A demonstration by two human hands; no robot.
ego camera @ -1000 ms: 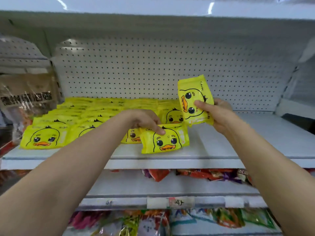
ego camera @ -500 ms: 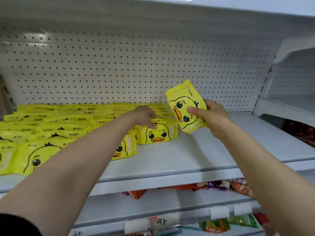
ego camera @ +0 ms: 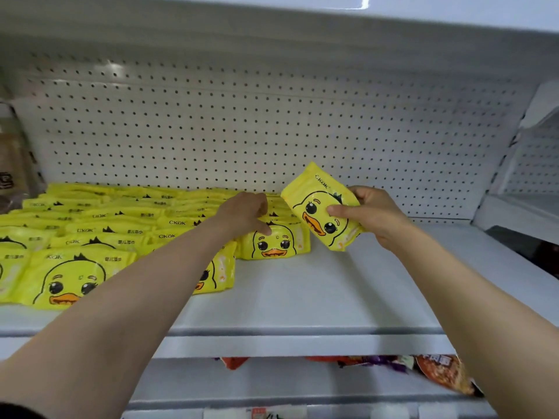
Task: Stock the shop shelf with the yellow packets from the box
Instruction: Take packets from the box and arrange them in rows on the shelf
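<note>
A white shop shelf (ego camera: pixel 302 300) stands in front of a white back wall full of little holes (ego camera: pixel 272 131), with another shelf board above it. The right hand (ego camera: pixel 375 216) is curled around one yellow duck packet (ego camera: pixel 320 207), thumb on the front and fingers behind, and holds it tilted in the air just above the shelf, near the back wall. The left hand (ego camera: pixel 245 213) reaches to the packet beside it, a duck packet (ego camera: pixel 276 241) standing at the right end of the rows, and its curled fingers touch the top of that one; I cannot tell if it is gripping it or only steadying it. To the left, many more yellow packets (ego camera: pixel 99 231) lie in neat rows that fill the left half of the shelf, from the front edge to the back wall. The right half of the shelf is bare white. So it looks like about half the job is done: one half is stocked, one packet is on its way, and the other half waits for more. The box is not in view, so how many packets are left cannot be told. On the shelf below there are snack bags (ego camera: pixel 435 370) in red and orange. At the far left hangs a brown bag (ego camera: pixel 15 164).
</note>
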